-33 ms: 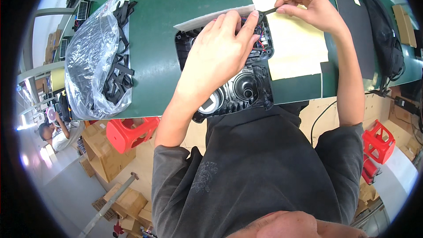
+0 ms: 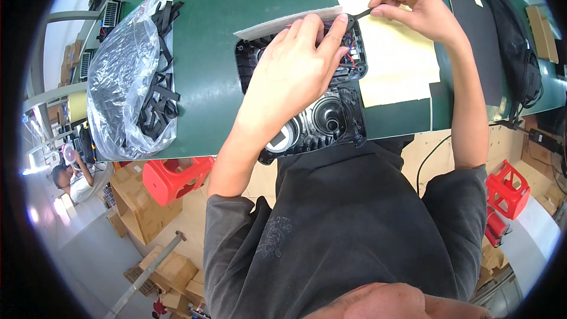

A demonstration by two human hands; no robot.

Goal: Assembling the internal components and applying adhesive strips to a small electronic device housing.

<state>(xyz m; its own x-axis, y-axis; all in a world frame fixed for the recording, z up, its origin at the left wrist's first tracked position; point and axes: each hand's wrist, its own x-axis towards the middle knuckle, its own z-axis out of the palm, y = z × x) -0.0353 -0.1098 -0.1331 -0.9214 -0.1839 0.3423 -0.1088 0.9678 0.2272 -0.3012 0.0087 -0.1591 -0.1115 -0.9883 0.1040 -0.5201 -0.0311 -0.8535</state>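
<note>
My left hand [image 2: 301, 53] lies across the far half of an opened black plastic housing [image 2: 361, 62], its fingers bent over the far edge and the index fingertip pressed at the far right corner. The thumb sits inside the shell, near red and blue wires [image 2: 351, 58]. My right hand [image 2: 413, 12] pinches one end of a thin black strip [image 2: 362, 14] between thumb and fingers; its other end meets that corner by my left index finger. A grey flat panel [image 2: 277, 23] stands along the far edge. The nearer housing half [image 2: 354, 121] holds round speaker-like parts [image 2: 331, 119].
A clear plastic bag [image 2: 118, 77] with several black strips [image 2: 156, 109] lies on the green table [image 2: 207, 82] at left. Yellowish paper sheets [image 2: 401, 71], a dark board [image 2: 475, 47] and a black bag [image 2: 520, 53] are at right. Red stools [image 2: 171, 180] stand below; another person [image 2: 82, 183] is far left.
</note>
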